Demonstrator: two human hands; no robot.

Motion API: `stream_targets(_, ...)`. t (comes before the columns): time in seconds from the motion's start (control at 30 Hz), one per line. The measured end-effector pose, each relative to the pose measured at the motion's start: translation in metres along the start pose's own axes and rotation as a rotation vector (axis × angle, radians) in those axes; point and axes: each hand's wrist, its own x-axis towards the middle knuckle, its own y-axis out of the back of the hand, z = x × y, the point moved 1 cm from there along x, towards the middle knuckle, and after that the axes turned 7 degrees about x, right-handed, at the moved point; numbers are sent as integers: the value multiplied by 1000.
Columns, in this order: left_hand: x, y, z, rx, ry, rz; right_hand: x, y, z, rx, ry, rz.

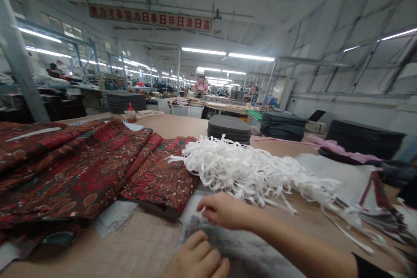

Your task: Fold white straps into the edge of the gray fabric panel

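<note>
My right hand [224, 211] reaches in from the right with its fingers curled down over a pale, thin sheet with faint grey and pinkish markings [241, 241]. My left hand [199, 257] is at the bottom edge, its fingers bent inward over the near side of that sheet. What either hand pinches is hidden or too small to tell. Just beyond my right hand lies a tangled heap of narrow white strips [241, 167]. Brown and red patterned fabric [81, 165] spreads over the left side, with a folded piece of it [163, 178] next to the strips.
Round dark grey pads are stacked [229, 128] behind the strips, with more dark stacks [282, 125] to the right. A bottle with a red tip [130, 115] stands beyond the fabric on the brown table [182, 125]. Farther back, a person [200, 86] stands at another table.
</note>
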Motion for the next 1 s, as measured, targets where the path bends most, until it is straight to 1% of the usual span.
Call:
stream_targets(0.03,4,2,-10,-105,84,28,7,4,10,-101,-23,176)
stream_targets(0.07,9,3,-21,-207,166,50,13,7,20,-186,-39,306)
stream_targets(0.1,14,3,-32,-286,240,66,20,11,29,-251,-50,388)
stream_targets(0.17,25,-2,-57,-334,373,83,30,16,43,-306,-44,436)
stream_targets(0.23,36,-15,-81,-291,497,112,36,20,51,-344,-7,459)
stream_targets(0.27,43,-24,-92,-260,533,115,36,20,53,-357,10,472)
stream_targets(0.3,49,-34,-102,-237,547,106,34,21,53,-366,25,487)
stream_targets(0.37,61,-56,-118,-204,529,53,23,23,52,-374,44,521)
stream_targets(0.43,68,-77,-130,-163,517,-15,5,30,56,-379,37,566)
stream_targets(0.47,70,-87,-134,-139,522,-50,-8,37,61,-343,26,621)
stream_targets(0.5,70,-95,-138,-113,534,-82,-23,47,69,-295,2,695)
stream_targets(0.53,69,-102,-141,-88,546,-111,-39,59,80,-140,-16,853)
stream_targets(0.6,67,-111,-144,-49,550,-163,-77,87,107,251,-100,1200)
stream_targets(0.67,65,-115,-145,-20,524,-202,-115,113,135,766,-195,1616)
stream_targets(0.7,66,-116,-145,-9,501,-217,-132,124,146,856,-211,1704)
stream_targets(0.77,71,-115,-142,6,449,-239,-159,139,159,965,-211,1812)
stream_targets(0.83,78,-111,-138,16,401,-252,-174,147,165,1032,-206,1846)
stream_targets(0.93,85,-104,-135,21,330,-258,-181,149,170,1120,-226,1870)
stream_targets(1.0,83,-99,-136,11,258,-257,-182,152,177,1141,-263,1888)
